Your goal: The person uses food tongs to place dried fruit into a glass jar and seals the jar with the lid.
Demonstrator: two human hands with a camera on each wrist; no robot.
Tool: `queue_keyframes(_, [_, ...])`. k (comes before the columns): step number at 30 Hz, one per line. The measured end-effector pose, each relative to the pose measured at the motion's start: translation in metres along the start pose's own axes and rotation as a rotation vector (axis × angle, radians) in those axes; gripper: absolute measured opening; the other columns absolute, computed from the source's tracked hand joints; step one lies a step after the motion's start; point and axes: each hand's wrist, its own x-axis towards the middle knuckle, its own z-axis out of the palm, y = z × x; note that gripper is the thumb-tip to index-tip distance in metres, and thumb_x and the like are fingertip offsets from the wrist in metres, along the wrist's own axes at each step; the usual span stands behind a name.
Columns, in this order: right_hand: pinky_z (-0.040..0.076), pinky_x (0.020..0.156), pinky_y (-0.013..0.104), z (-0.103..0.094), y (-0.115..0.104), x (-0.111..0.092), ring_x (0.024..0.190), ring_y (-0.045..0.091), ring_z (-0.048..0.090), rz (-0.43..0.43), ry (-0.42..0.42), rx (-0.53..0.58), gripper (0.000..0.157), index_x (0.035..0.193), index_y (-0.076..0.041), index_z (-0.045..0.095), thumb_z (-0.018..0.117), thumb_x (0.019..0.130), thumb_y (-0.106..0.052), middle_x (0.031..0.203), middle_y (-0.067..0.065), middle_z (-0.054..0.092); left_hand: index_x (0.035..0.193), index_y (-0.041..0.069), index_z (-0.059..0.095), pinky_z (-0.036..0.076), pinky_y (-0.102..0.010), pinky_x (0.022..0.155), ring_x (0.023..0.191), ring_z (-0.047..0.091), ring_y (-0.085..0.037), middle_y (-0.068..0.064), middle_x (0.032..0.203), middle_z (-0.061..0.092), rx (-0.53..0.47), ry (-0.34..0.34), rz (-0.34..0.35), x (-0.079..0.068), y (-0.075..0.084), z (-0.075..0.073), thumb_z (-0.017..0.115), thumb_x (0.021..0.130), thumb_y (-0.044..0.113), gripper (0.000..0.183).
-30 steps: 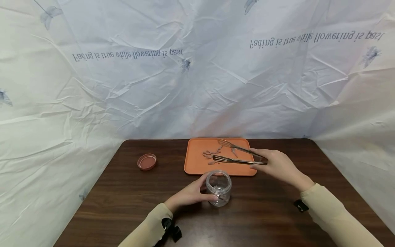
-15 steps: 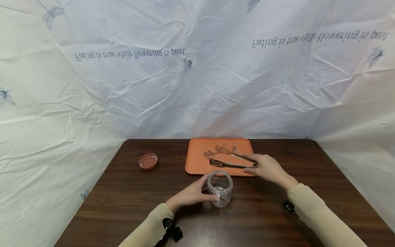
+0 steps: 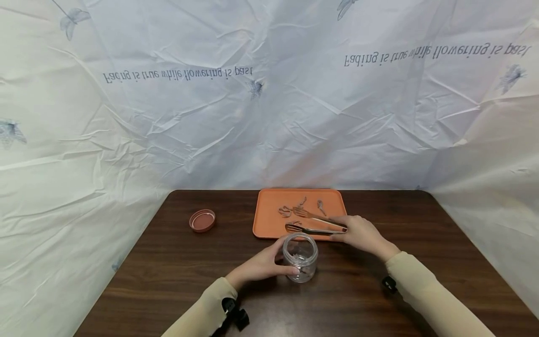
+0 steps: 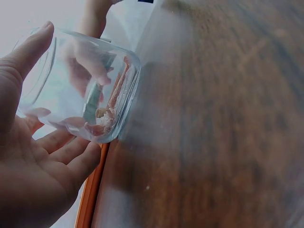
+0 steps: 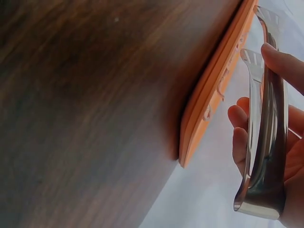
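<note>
My left hand [image 3: 263, 263] grips a clear open-topped jar [image 3: 301, 264] from its left side, thumb on the near wall and fingers behind it. In the left wrist view, a few pinkish-brown dried pieces [image 4: 108, 111] lie at the jar's bottom. My right hand [image 3: 360, 234] holds metal tongs [image 5: 268, 137] near their bent end, thumb on one arm and fingers on the other. The tongs' slotted tips stand apart over an orange tray [image 3: 265, 224], with nothing seen between them. Several small brownish strips [image 3: 285, 211] are scattered on the tray around the tips.
A reddish-brown lid [image 3: 202, 221] lies at the left on the dark wooden table [image 3: 177, 271]. White printed sheeting [image 3: 202, 117] hangs behind the table and along both sides. The jar stands just in front of the tray's near edge.
My right hand has moved left and toward me, bringing the tongs lower over the tray's near part. My left hand and the jar stay in place.
</note>
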Motion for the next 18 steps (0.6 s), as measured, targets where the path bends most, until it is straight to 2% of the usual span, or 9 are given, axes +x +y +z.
queue_keyframes(3, [0.058,0.076,0.048,0.0008,0.0011,0.0008,0.104,0.030,0.069,-0.002,-0.013,-0.007,0.062,0.142,-0.014,0.060,0.079,0.088,-0.038,0.132,0.011,0.066,0.159,0.030,0.026,0.045,-0.026,0.107,0.138,0.046,-0.019,-0.001,0.150,0.044,-0.004,-0.007,0.008,0.0004,-0.0001,-0.0003,0.080,0.089,0.035,0.088])
queue_keyframes(8, [0.056,0.069,0.042,-0.0005,0.0021,0.0037,0.094,0.025,0.070,-0.019,-0.016,-0.005,0.061,0.139,-0.007,0.062,0.080,0.087,-0.035,0.129,0.014,0.067,0.157,0.033,0.027,0.045,-0.027,0.107,0.138,0.046,-0.019,-0.001,0.150,0.044,-0.015,-0.006,0.018,0.0004,-0.0010,-0.0008,0.080,0.089,0.034,0.086])
queue_keyframes(14, [0.058,0.075,0.046,-0.0018,0.0025,0.0034,0.101,0.029,0.070,-0.022,-0.023,0.004,0.058,0.137,-0.007,0.064,0.079,0.088,-0.035,0.128,0.014,0.067,0.157,0.035,0.028,0.045,-0.028,0.108,0.137,0.046,-0.017,0.000,0.150,0.044,-0.001,-0.007,0.027,0.0007,-0.0011,-0.0002,0.080,0.089,0.035,0.085])
queue_keyframes(18, [0.058,0.075,0.046,-0.0023,0.0018,0.0041,0.098,0.028,0.070,-0.016,-0.030,0.002,0.059,0.136,-0.008,0.065,0.080,0.087,-0.036,0.124,0.014,0.069,0.156,0.036,0.028,0.045,-0.028,0.107,0.137,0.046,-0.018,-0.001,0.150,0.044,-0.005,-0.003,0.017,0.0004,-0.0006,-0.0003,0.079,0.090,0.033,0.084])
